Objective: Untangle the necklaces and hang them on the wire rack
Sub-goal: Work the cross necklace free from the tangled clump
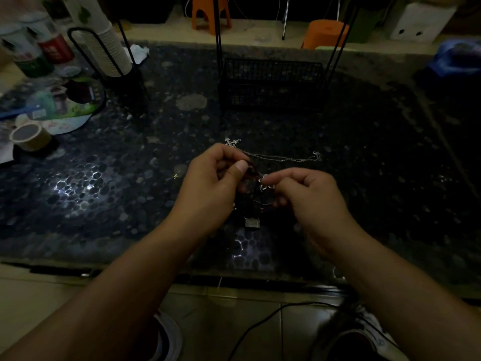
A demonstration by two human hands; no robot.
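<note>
left hand [216,175] and right hand [304,188] both pinch the dark cord [253,173] just in front of the silver chain [281,158] — rack [270,82] well behind it. tease loops apart slowly — don't yank the knot.

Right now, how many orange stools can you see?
2: one orange stool behind the table's far edge at centre, another orange stool further right. Others may be hidden.

Your left hand [213,175] and right hand [309,194] hide most of the dark cord [253,198] between them; how its strands cross is too dim to tell. The rack [270,82] uprights run off the top edge. The bottles [33,48] at far left are blurred.
</note>
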